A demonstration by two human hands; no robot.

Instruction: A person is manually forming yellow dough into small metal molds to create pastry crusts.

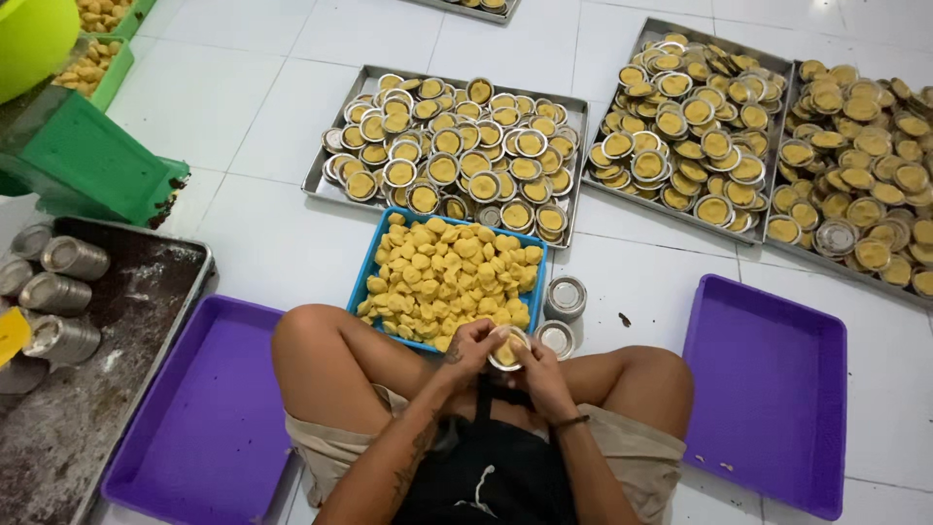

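Sitting cross-legged on a white tiled floor, I hold a small round metal tin (508, 350) with yellow dough in it between both hands, just above my lap. My left hand (473, 348) grips its left side and my right hand (537, 374) cups its right side, thumbs pressing on the dough. Right in front of my knees stands a blue tray (370, 261) heaped with yellow dough pieces (447, 280). Two empty tins (565, 297) sit on the floor beside that tray, to its right.
Three metal trays (316, 175) of dough-filled tins lie further ahead. An empty purple tray (768, 389) sits at my right, another purple tray (199, 408) at my left. A dirty metal tray (146, 292) with stacked tins and a green machine (87, 160) stand at far left.
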